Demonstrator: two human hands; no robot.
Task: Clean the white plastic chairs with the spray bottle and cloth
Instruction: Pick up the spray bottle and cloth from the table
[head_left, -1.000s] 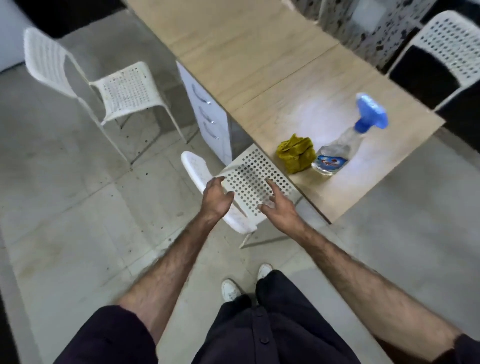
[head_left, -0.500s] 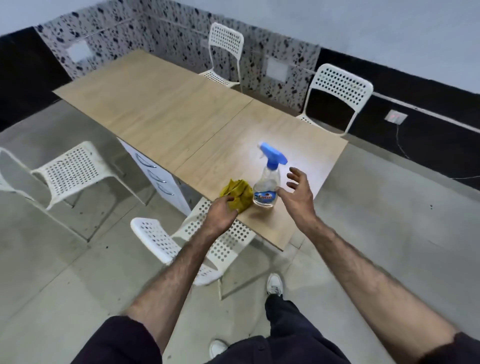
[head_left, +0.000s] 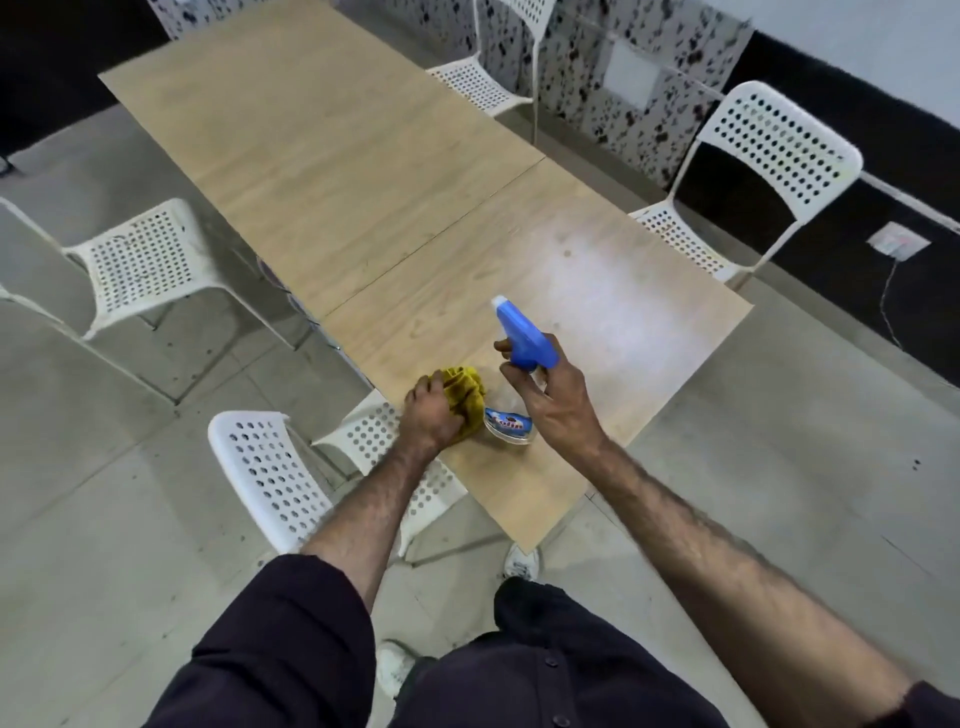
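Note:
A clear spray bottle (head_left: 511, 425) with a blue trigger head stands on the wooden table (head_left: 395, 208) near its front edge. My right hand (head_left: 553, 397) grips the bottle's neck, fingers curled under the blue head. Just left of it lies a crumpled yellow cloth (head_left: 465, 392), and my left hand (head_left: 431, 415) grips it. A white perforated plastic chair (head_left: 270, 473) stands directly below my left arm, its seat partly tucked under the table.
More white chairs stand around the table: one at the left (head_left: 140, 260), one at the far side (head_left: 483, 78), one at the right (head_left: 753, 156). A speckled wall runs behind. A wall socket (head_left: 897, 240) with a cable sits at the right. The floor is grey concrete.
Both hands left the near chair and rose to the table. My left hand closed on the yellow cloth; my right hand, open beside the bottle half a second ago, now grips it.

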